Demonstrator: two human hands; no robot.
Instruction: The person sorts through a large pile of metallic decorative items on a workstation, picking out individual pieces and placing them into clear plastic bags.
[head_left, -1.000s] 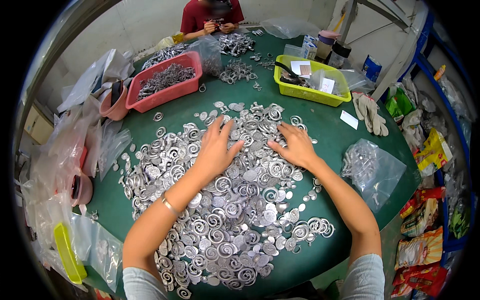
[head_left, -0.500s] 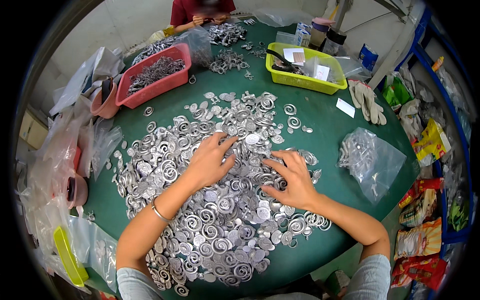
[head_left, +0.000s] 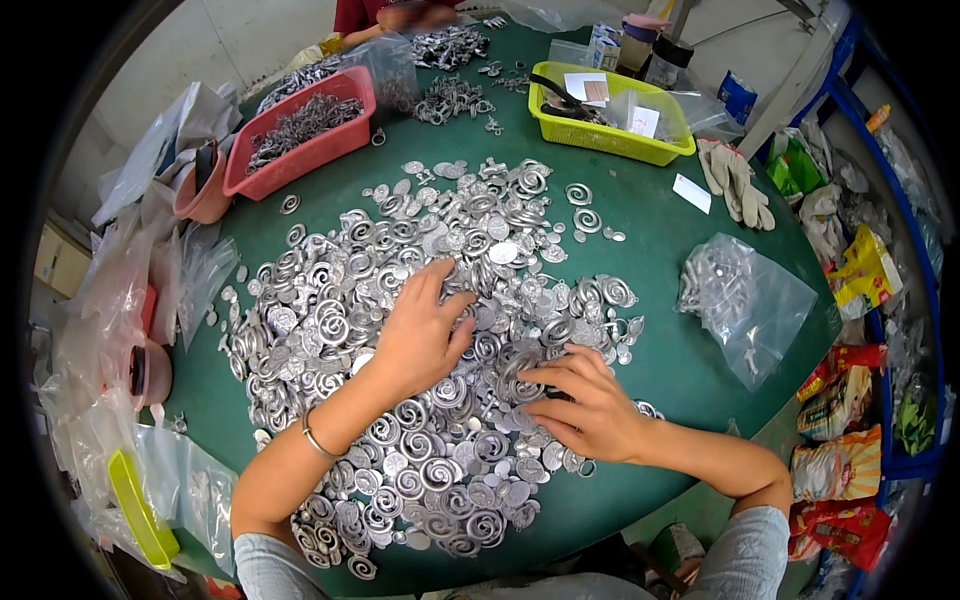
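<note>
A broad heap of silver metal pieces (head_left: 425, 475), mostly spiral pendants with flat oval and round discs among them, covers the middle of the green table. My left hand (head_left: 425, 335) rests on the heap's centre, fingers spread and slightly bent, thumb apart, gripping nothing. To its right, my right hand (head_left: 585, 400) reaches over the heap's right side. Its fingers are bent and apart, their tips against some blurred spiral pieces (head_left: 512, 368). What lies under its palm is hidden. A bangle (head_left: 318, 437) circles my left wrist.
A red basket (head_left: 262, 182) of small metal parts stands far left, a yellow-green basket (head_left: 610, 146) far right. Gloves (head_left: 738, 185), a white card (head_left: 692, 193) and a clear bag of parts (head_left: 735, 300) lie right. Opposite sits a person in a dark red sleeve (head_left: 355, 18).
My right hand has moved nearer to me and its fingers have drawn in, with pieces shifting at their tips. The left hand has moved slightly. The view has tilted a little downward.
</note>
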